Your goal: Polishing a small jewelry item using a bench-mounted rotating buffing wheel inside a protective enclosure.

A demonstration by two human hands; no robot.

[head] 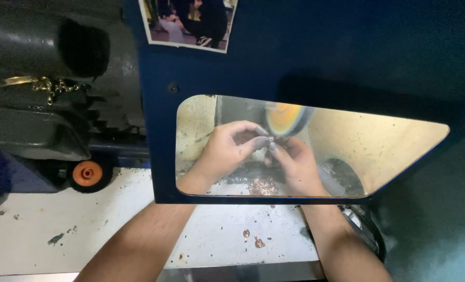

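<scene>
Both hands are reaching under a dark blue guard [305,57] and showing through its clear window [378,151]. The left hand [224,151] is curling its fingers [253,133] toward the middle, and the right hand [295,164] is meeting it there; the grip of each hand is pinching together on a tiny metal piece [270,139], which is sitting between the fingertips just below the orange and yellow polishing wheel [284,117] at the far side of the window. Whether the piece is touching the wheel cannot be told. Below the hands, a small heap of copper-coloured pieces [262,185] is lying inside the window, and two more loose pieces [253,237] are lying on the white counter [60,224] nearer the person, between the forearms. To the left, an orange wheel [89,174] is resting at the far edge of the counter under a grey machine [44,78], where a brass chain [52,86] is hanging. A photo [190,23] is stuck on the guard at the far top.
</scene>
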